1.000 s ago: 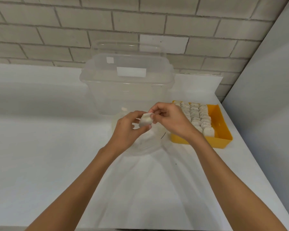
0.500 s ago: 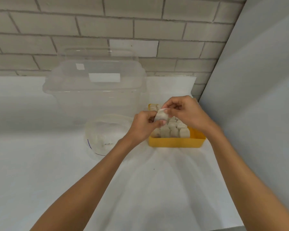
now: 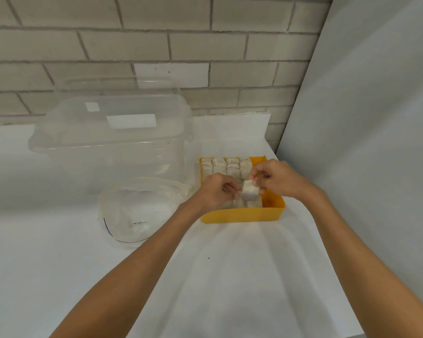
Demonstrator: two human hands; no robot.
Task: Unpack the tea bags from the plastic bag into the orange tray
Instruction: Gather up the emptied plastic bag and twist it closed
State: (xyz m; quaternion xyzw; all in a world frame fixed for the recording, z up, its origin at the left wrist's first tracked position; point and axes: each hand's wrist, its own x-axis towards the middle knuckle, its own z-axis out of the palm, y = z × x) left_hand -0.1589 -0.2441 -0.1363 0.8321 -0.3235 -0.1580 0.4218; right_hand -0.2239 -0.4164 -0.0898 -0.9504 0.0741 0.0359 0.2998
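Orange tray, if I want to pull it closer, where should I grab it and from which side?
Probably the near right corner of the orange tray, from your side: its upright wall is bare there, the strip inside it holds no tea bags, and the clear box stands close on the left.

A tea bag point(image 3: 250, 192) is pinched between the left hand point(image 3: 215, 193) and right hand point(image 3: 277, 179) above the orange tray point(image 3: 242, 214); a plastic bag point(image 3: 142, 211) lies beside it.
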